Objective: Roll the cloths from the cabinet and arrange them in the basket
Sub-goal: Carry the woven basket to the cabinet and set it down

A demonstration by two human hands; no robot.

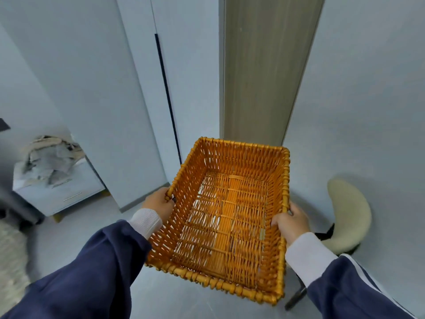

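Note:
An orange wicker basket hangs in the air in front of me, with nothing inside it. My left hand grips its left rim. My right hand grips the right rim. A pile of grey and beige cloths lies crumpled on top of a low white cabinet at the left. Both arms wear dark blue sleeves with white cuffs.
A tall white wardrobe with a black vertical handle stands behind the basket. A wood-toned panel rises at centre right. A cream stool on a dark base sits at the right. A shaggy rug lies at the lower left.

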